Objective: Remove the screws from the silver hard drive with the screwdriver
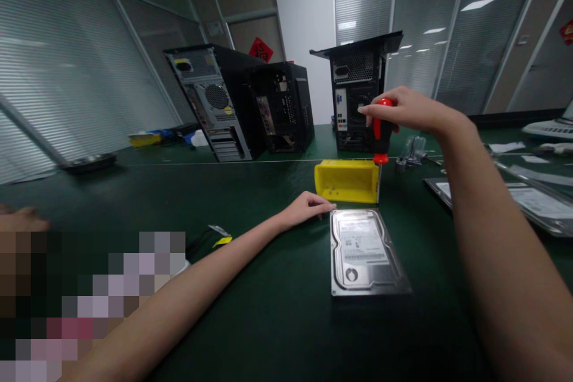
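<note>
A silver hard drive (363,250) lies flat on the green table (268,286), label up. My left hand (308,209) rests at its far left corner, fingers curled and pressed against the drive's edge. My right hand (405,108) is wrapped round the red and black handle of a screwdriver (380,134), held upright. Its thin shaft runs down to the drive's far right corner. A yellow plastic bin (347,181) lies on its side just behind the drive, opening towards me.
Three black computer towers (224,101) (286,104) (358,92) stand at the back of the table. Clear bags (414,150), papers and another flat drive or tray (532,203) lie at the right. A yellow-tagged cable (219,239) lies left. A blurred patch covers the lower left.
</note>
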Demonstrator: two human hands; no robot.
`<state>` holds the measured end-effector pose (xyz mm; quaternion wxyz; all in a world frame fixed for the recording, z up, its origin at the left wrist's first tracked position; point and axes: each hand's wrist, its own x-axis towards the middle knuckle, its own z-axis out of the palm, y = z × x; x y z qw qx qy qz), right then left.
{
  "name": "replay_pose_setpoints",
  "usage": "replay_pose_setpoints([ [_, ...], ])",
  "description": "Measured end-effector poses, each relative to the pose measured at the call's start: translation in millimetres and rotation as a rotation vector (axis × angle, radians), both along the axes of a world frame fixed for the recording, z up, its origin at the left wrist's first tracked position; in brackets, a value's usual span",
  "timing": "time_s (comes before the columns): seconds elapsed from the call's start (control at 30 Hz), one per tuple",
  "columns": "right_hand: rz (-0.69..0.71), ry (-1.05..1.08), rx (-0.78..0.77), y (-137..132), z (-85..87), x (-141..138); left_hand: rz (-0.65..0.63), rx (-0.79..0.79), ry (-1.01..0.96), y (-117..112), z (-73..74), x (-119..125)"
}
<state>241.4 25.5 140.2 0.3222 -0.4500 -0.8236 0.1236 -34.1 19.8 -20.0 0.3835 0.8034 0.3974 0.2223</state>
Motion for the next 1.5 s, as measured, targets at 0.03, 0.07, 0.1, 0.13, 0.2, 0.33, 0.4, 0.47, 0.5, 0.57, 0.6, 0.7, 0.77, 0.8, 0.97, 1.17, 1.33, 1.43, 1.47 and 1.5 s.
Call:
replay_pose_setpoints([
  [0.03,-0.004,-0.003,-0.004,0.3,0.0,0.7,0.000,-0.001,-0.001,-0.1,0.0,-0.1],
  [0.07,-0.008,-0.006,-0.008,0.5,0.1,1.3,0.000,-0.001,-0.002,-0.1,-0.1,-0.3],
  [0.1,-0.010,-0.008,-0.011,0.6,0.1,1.8,0.000,-0.002,-0.002,-0.1,-0.3,-0.6],
  [0.13,-0.013,-0.011,-0.013,0.7,0.1,2.2,-0.001,-0.002,-0.002,-0.1,-0.4,-0.8],
  [0.2,-0.024,-0.015,-0.011,0.7,0.0,2.4,-0.006,-0.006,-0.002,-0.2,-0.5,-1.2],
  [0.33,-0.048,-0.007,-0.016,1.4,-0.6,1.8,-0.010,-0.012,-0.002,0.3,-0.4,-0.9],
  [0.4,-0.053,-0.005,-0.027,2.4,-1.1,1.7,-0.007,-0.013,-0.002,0.9,-0.4,-0.4],
  [0.47,-0.060,-0.003,-0.029,3.5,-1.8,1.8,-0.006,-0.013,-0.001,1.5,-0.4,-0.1],
  [0.5,-0.060,0.006,-0.029,3.9,-2.2,1.9,-0.006,-0.012,0.000,1.6,-0.3,0.0],
  [0.57,-0.055,0.029,-0.027,4.1,-2.7,2.2,-0.007,-0.011,0.001,1.3,0.0,0.0],
  [0.6,-0.051,0.038,-0.025,3.8,-2.8,2.4,-0.008,-0.011,0.000,1.0,0.2,0.0],
  [0.7,-0.055,0.023,-0.002,1.4,-1.8,2.3,-0.011,-0.010,0.000,0.0,0.5,0.0],
  [0.77,-0.055,-0.006,0.024,-0.8,-0.4,1.5,-0.012,-0.008,0.001,-0.4,0.5,0.2],
  [0.8,-0.051,-0.019,0.038,-1.6,0.3,0.8,-0.011,-0.007,0.003,-0.5,0.5,0.3],
  [0.97,-0.062,-0.033,0.111,-1.0,1.6,-2.7,-0.007,0.003,0.009,-0.1,0.9,0.7],
  [1.17,-0.051,-0.045,0.098,-0.3,0.7,-1.9,-0.012,0.006,0.013,-0.4,1.8,0.5],
  [1.33,-0.072,0.013,-0.012,-3.6,0.9,-0.1,-0.011,0.006,0.010,-0.4,0.9,0.0],
  [1.43,-0.043,0.074,-0.082,-2.1,0.4,0.8,-0.008,0.003,0.009,-0.2,0.5,-0.3],
  [1.47,-0.017,0.091,-0.108,-1.3,0.3,1.2,-0.007,0.001,0.009,-0.1,0.4,-0.4],
  [1.5,0.007,0.105,-0.131,-0.8,0.4,1.7,-0.006,0.000,0.009,0.1,0.3,-0.5],
])
